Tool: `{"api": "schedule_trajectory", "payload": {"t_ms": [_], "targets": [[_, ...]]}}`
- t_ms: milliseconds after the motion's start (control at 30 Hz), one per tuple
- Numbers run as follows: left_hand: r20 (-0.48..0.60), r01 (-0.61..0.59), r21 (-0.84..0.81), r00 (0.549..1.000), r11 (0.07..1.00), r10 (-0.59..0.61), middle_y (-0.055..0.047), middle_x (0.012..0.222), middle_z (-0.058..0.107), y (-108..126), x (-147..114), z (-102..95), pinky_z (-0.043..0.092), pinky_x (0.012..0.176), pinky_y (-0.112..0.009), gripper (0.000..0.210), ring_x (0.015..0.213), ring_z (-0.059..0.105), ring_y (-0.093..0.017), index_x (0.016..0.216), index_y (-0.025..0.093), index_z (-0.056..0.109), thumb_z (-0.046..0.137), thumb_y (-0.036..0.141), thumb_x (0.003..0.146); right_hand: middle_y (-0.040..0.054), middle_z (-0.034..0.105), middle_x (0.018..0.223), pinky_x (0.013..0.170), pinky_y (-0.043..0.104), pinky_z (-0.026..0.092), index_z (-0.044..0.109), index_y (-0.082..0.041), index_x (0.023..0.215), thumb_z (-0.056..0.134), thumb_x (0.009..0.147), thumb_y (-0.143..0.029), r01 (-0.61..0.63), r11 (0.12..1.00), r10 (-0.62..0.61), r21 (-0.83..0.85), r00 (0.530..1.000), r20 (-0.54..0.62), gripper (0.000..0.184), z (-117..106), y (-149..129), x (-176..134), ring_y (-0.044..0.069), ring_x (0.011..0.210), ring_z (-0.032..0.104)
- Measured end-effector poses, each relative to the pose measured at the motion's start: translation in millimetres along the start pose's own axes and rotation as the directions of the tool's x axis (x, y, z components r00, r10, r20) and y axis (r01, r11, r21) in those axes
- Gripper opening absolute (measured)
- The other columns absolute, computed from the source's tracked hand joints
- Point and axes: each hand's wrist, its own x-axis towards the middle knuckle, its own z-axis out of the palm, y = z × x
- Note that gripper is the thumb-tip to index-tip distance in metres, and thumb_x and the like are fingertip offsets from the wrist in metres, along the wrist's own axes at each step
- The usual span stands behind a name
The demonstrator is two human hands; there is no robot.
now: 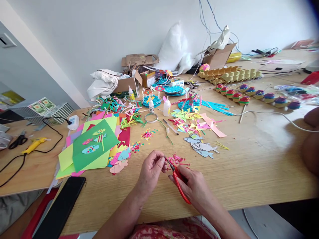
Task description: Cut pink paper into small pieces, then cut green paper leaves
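Observation:
My right hand [190, 182] is wrapped round red-handled scissors [179, 186], whose dark blades point up and left. At the blade tips, my left hand [153, 167] is closed in a pinch; whatever sits between its thumb and finger is too small to make out. Just beyond the blades lies a small heap of pink and red paper snippets [176, 160]. Left of my hands are colourful paper fish cutouts [119, 166], and round paper dots [136, 146] lie close by. Grey and blue fish cutouts [201, 146] rest to the right.
Coloured paper sheets [79, 141] with decorated fish on top lie left, near a black phone [61, 205]. Glue bottles [166, 107], paper scraps [191, 121] and egg cartons [229, 74] stand farther back. A yellow glue gun [35, 145] lies far left. A white cable [271, 116] crosses the right.

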Motion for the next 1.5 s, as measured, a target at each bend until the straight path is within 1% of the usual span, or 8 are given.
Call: {"api": "schedule_trajectory", "payload": {"t_ms": [167,300,433,633,767,1067,1200,1500], "targets": [[0.012,-0.007,-0.018,1.0,1.0,0.007,0.002,0.063,0.05,-2.6,0.5,-1.6,0.04,0.056,-0.02,0.015,0.057,0.048,-0.008,0.075,0.016,0.048,0.048,0.03,0.08,-0.0042,0.041,0.049,0.044,0.02,0.024,0.04,-0.019,0.057,0.043,0.081,-0.04,-0.006,0.999,0.005,0.032,1.0,0.003,0.032,-1.4,-1.7,-0.3,0.008,0.044,0.034],[0.034,0.027,-0.073,0.999,0.997,-0.024,0.001,0.066,0.051,-3.9,-1.1,-0.6,0.041,0.057,-0.021,0.016,0.059,0.049,-0.009,0.08,0.015,0.049,0.048,0.031,0.08,-0.0042,0.04,0.047,0.043,0.019,0.025,0.039,-0.019,0.055,0.042,0.081,-0.041,0.003,0.998,-0.002,0.067,1.0,-0.019,0.034,-2.2,-3.8,1.5,0.008,0.044,0.034],[0.02,0.035,-0.036,0.999,0.999,-0.034,0.001,0.064,0.05,-3.2,-1.9,0.3,0.04,0.056,-0.02,0.017,0.058,0.048,-0.009,0.073,0.015,0.05,0.051,0.031,0.078,-0.005,0.038,0.047,0.043,0.02,0.025,0.038,-0.019,0.054,0.043,0.08,-0.039,-0.004,0.995,0.006,0.101,1.0,-0.015,0.033,-2.9,-5.5,2.8,0.008,0.043,0.032],[0.061,0.029,-0.014,0.998,0.999,-0.028,0.002,0.061,0.05,1.1,-2.0,0.5,0.039,0.056,-0.02,0.016,0.057,0.047,-0.009,0.07,0.015,0.05,0.051,0.029,0.077,-0.0049,0.04,0.053,0.045,0.02,0.027,0.039,-0.019,0.06,0.041,0.082,-0.035,-0.026,0.982,0.008,0.185,0.995,0.099,0.028,-6.4,-8.1,1.7,0.008,0.049,0.035],[0.087,0.03,-0.007,0.996,1.0,-0.029,0.001,0.061,0.049,1.1,-2.4,1.1,0.039,0.055,-0.02,0.018,0.057,0.047,-0.009,0.069,0.015,0.049,0.051,0.031,0.077,-0.0047,0.041,0.054,0.046,0.02,0.028,0.041,-0.018,0.061,0.04,0.083,-0.035,-0.028,0.976,0.005,0.215,0.994,0.108,0.028,-7.7,-7.9,1.2,0.009,0.05,0.035],[0.135,0.03,0.051,0.99,0.998,-0.037,0.001,0.062,0.047,0.9,-2.0,-1.4,0.038,0.055,-0.02,0.016,0.057,0.046,-0.009,0.069,0.015,0.049,0.049,0.029,0.077,-0.005,0.038,0.054,0.046,0.02,0.027,0.04,-0.019,0.06,0.041,0.082,-0.036,-0.042,0.981,0.021,0.192,0.994,0.111,0.028,-10.2,-9.5,0.0,0.009,0.05,0.034],[0.143,0.048,0.062,0.988,0.997,-0.056,0.001,0.062,0.048,1.4,-1.6,-3.0,0.038,0.055,-0.02,0.015,0.057,0.045,-0.009,0.07,0.015,0.051,0.05,0.028,0.076,-0.0058,0.034,0.051,0.044,0.02,0.026,0.037,-0.019,0.056,0.042,0.08,-0.036,-0.047,0.983,0.029,0.177,0.995,0.099,0.03,-10.9,-8.6,-0.6,0.008,0.048,0.032],[0.093,0.075,0.06,0.992,0.995,-0.081,0.002,0.06,0.049,2.0,-1.6,-5.0,0.038,0.055,-0.02,0.014,0.057,0.047,-0.01,0.069,0.015,0.052,0.052,0.029,0.074,-0.006,0.033,0.049,0.043,0.02,0.023,0.037,-0.019,0.055,0.042,0.08,-0.038,-0.056,0.991,0.039,0.125,0.99,0.132,0.032,-7.5,-1.8,-2.3,0.008,0.046,0.028]]}}
